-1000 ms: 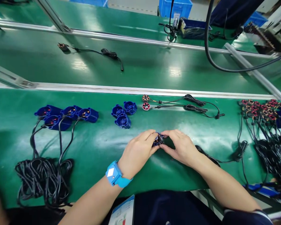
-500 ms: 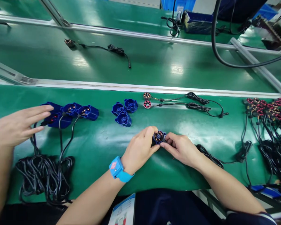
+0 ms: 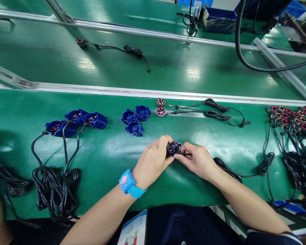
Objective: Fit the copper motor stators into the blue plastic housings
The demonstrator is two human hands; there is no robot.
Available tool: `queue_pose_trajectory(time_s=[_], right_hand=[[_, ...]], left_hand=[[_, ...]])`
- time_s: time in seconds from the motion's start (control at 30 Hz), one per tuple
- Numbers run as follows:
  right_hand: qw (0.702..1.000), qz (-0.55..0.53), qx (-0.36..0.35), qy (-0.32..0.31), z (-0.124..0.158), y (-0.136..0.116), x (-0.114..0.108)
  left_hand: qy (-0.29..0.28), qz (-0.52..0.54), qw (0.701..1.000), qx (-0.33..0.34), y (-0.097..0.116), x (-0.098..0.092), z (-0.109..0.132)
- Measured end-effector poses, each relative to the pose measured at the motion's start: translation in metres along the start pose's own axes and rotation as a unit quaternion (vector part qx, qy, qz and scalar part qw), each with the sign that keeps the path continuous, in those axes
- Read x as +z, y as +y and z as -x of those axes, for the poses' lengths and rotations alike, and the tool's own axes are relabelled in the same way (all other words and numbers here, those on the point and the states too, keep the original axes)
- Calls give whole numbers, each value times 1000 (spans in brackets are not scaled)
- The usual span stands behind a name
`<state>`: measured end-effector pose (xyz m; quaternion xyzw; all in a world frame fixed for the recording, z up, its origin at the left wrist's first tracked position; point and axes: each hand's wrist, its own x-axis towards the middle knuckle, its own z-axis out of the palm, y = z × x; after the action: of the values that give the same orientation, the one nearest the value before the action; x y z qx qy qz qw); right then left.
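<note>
Blue cup (image 3: 180,146), of smooth, glossy, plastic-looking material with small lugs around its rim, is held just above the green tabletop (image 3: 104,183), directly in front of the seated or standing worker; from where I stand I cannot tell which. Its open mouth is tilted up and shows a round coil (image 3: 169,148) with copper-coloured windings set inside. Three matching cups (image 3: 135,128) stand in a tight cluster beyond the left hand, ribbed within. Farther left lie three more cups (image 3: 97,121) with coils inside and thick, dull black cords (image 3: 53,190) looped below them. Beyond the held piece, two ring-shaped coils (image 3: 161,112) lie side by side, their thin cords running right into bundles; a heap of red and copper coils (image 3: 287,117) sits at far right. Both forearms reach forward and converge at the middle, the left wrist wearing a bright blue band (image 3: 127,183). Left hand (image 3: 153,154) is curled around the cup's left side, thumb and fingers gripping it. Right hand (image 3: 200,158) is partly closed at the opposite side, thumb and forefinger pinching a short length of black cord (image 3: 185,154) beside the rim.
</note>
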<state>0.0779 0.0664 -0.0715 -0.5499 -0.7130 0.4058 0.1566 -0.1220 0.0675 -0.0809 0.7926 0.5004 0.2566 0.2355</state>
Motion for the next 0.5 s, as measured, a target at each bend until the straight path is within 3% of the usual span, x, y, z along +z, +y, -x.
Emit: queue_pose_trajectory(time_s=[0.37,0.5], right_hand=[[994,101,-44,-2,5,1,-17],[996,83,-42,2,6,-1,-20]], left_hand=[[-23,-19,999,39,2,-6,-3],[-15,-28,999,34,4,-5,-2]])
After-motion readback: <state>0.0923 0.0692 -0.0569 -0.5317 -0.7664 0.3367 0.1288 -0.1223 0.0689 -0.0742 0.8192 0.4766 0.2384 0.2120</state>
